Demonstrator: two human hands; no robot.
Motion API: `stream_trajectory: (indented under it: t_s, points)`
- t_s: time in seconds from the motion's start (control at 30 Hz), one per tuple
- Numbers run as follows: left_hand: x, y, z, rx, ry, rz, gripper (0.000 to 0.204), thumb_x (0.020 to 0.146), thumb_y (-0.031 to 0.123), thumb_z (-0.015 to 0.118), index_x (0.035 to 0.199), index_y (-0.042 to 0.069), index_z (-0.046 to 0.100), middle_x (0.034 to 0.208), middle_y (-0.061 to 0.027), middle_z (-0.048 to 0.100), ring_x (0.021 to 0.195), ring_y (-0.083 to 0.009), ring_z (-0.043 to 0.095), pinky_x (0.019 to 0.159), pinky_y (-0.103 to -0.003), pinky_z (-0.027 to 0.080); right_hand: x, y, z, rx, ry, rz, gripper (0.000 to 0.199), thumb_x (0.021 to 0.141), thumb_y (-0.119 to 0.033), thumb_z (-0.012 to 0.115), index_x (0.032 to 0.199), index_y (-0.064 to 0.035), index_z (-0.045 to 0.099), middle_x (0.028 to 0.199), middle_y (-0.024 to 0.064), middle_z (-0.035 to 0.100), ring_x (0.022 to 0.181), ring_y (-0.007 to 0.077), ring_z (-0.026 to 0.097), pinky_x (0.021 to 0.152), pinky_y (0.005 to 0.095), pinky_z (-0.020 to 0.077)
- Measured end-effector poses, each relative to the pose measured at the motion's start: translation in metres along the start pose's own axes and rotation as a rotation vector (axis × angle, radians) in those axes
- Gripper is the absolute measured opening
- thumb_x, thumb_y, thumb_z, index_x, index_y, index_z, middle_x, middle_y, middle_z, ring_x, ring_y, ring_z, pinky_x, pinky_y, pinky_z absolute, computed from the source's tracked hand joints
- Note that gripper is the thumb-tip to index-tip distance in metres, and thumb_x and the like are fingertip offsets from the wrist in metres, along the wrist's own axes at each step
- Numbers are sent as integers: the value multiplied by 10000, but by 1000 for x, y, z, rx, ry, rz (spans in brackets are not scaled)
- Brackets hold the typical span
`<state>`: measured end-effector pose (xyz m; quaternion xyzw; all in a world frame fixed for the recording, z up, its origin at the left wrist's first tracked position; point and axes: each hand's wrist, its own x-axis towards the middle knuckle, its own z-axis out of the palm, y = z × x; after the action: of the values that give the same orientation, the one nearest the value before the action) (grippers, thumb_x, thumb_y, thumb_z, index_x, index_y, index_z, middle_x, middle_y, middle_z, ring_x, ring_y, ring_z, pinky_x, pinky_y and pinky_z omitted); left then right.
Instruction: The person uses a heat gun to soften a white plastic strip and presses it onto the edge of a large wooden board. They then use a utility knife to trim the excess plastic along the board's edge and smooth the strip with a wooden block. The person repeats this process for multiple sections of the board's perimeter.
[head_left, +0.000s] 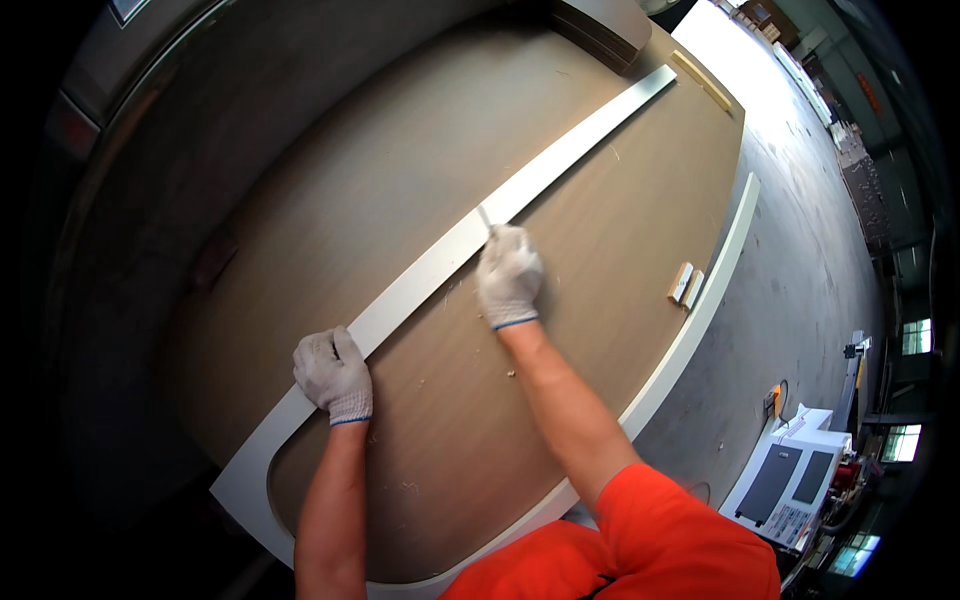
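A long white U-shaped frame [568, 152] lies across a brown worktop [610, 230], one arm running diagonally from the lower left to the far right. My left hand [333, 377], in a pale knit glove, is closed around that arm near the frame's rounded corner. Farther along, my right hand [510, 275], gloved alike and slightly blurred, makes a fist around a thin, narrow blade-like tool [484, 214]. The tool's tip meets the white surface near its edge; its handle is hidden in the fist. Several small shavings are scattered on the worktop beside the frame.
Two small white-faced wooden blocks [681, 283] sit by the frame's nearer arm, which runs along the worktop's right edge. A yellowish strip [703, 80] and stacked brown panels [602, 35] lie at the far end. A white machine [790, 475] stands on the grey floor [795, 250] at right.
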<state>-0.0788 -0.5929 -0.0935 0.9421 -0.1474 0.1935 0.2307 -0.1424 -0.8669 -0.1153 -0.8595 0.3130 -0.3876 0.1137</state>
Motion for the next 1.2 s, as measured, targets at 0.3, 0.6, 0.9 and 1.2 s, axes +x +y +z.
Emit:
stream_trajectory:
  t_s: [0.3,0.6,0.9,1.2]
  points:
    - [-2,-94,-46,-560,-224,-163,207,1016,100,622,1134,-23,740,1140,-155,727,1091,-272,696,1012,-374,538,-125,-165,-32,274,-160,-189,92,972,-125,621,1044,-74,648,927,146,671,807,341,683,698,477,565]
    - [-29,-241,-138,-94,-175,-37,265,968,144,707,769,8,596,816,-131,592,809,-313,590,784,-457,487,24,9,-6,-293,-69,20,98,1005,-149,583,1063,-92,637,1017,164,666,897,373,695,712,478,603]
    - [-34,-246,-143,-99,-168,-49,292,972,143,699,750,9,565,805,-136,578,801,-330,580,772,-481,471,-47,-91,-29,6,-164,-318,48,989,-131,626,983,-83,623,855,155,625,776,353,665,626,481,563]
    - [-30,-242,-144,-89,-171,3,283,970,160,709,752,26,587,818,-137,605,827,-345,600,794,-486,489,-11,-25,-9,-287,-108,-120,86,933,-113,608,1014,-95,632,987,157,650,901,370,681,728,489,590]
